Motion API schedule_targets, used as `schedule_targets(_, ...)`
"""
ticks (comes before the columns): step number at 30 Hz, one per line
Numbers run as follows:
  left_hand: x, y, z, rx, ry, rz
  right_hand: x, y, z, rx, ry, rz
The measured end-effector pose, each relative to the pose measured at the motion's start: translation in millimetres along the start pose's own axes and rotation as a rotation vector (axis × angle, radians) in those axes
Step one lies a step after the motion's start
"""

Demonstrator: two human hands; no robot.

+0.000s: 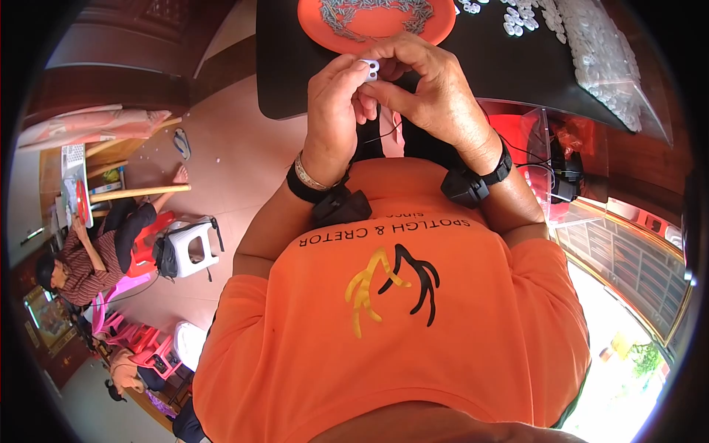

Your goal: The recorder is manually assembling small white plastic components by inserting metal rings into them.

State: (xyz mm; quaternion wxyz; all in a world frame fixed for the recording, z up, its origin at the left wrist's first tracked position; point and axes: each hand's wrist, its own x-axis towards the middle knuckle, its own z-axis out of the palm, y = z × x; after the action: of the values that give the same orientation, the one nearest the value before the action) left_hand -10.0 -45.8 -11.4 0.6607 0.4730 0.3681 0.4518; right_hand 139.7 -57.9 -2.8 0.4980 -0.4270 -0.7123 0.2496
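Observation:
A small white plastic piece with round holes (pixel 373 71) is held up just in front of the black table's near edge. My left hand (pixel 334 103) pinches it, thumb on its near face. From the other side, my right hand (pixel 436 88) closes on the same piece, index finger above and thumb below. Whether a smaller part sits between the fingertips is hidden. Right beyond my hands, an orange plate (pixel 314 29) carries many small grey screw-like pieces (pixel 347 28). Both wrists wear black straps with dark boxes.
Loose white plastic pieces (pixel 521 18) lie on the black table (pixel 517 74) at the right, beside a clear bag full of them (pixel 602 63). A clear box with red contents (pixel 535 140) stands below. Further left, a person (pixel 96 258) sits near a white stool (pixel 188 247).

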Motion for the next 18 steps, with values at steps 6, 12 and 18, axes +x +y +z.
schedule_targets(6,-4,6,4,0.039,0.037,-0.03,1,-8,4,-0.223,0.018,-0.096)
schedule_targets(12,-4,1,-1,0.06,0.054,0.041,1,-11,7,-0.27,0.026,-0.132)
schedule_targets(18,-4,-2,-5,0.021,0.024,0.084,0,-9,7,-0.173,0.009,-0.118)
